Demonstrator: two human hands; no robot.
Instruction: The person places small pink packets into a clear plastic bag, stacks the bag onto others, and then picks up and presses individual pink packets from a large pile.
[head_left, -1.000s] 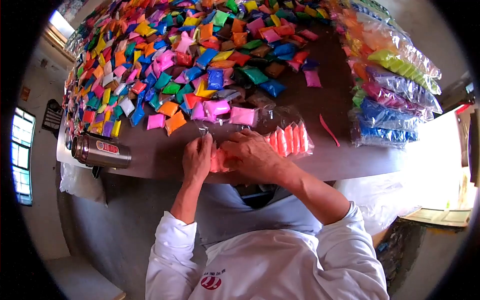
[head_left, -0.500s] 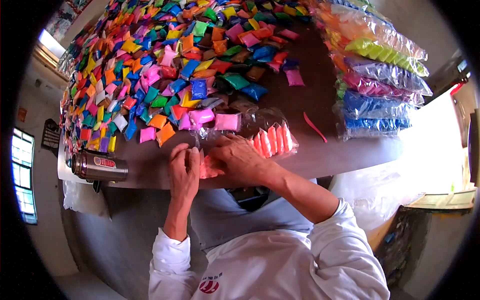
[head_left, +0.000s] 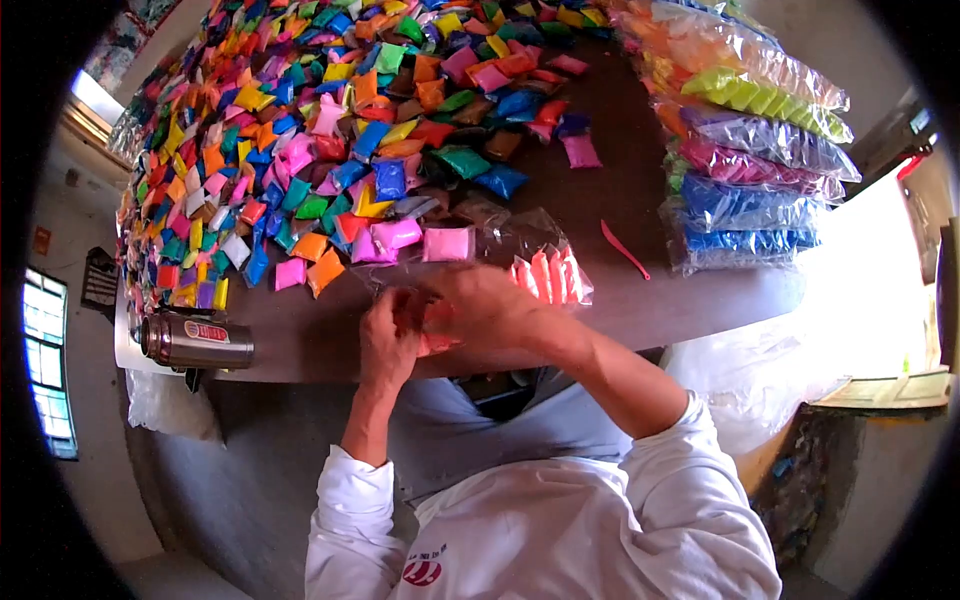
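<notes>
My left hand [head_left: 388,330] is at the table's near edge, fingers curled against a small coral packet [head_left: 437,343]. Just over that packet is my right hand [head_left: 485,305], blurred, its fingertips partly hidden. To the right of it lies a clear plastic bag [head_left: 583,292] with a row of several coral packets [head_left: 548,275] in it. Beyond my hands are a pink packet [head_left: 448,244] and a magenta-pink packet [head_left: 396,234]. Orange packets [head_left: 325,272] lie to the left.
A large heap of multicoloured packets [head_left: 330,120] covers the table's left and far side. Stacked clear bags of packets [head_left: 755,205] stand at right. A pink plastic tool [head_left: 625,250] lies before them. A steel flask [head_left: 205,342] lies at the left edge.
My left hand has moved right, closer to my right hand, and the coral packet has shifted right with it. My right hand is now blurred. The view has shifted slightly.
</notes>
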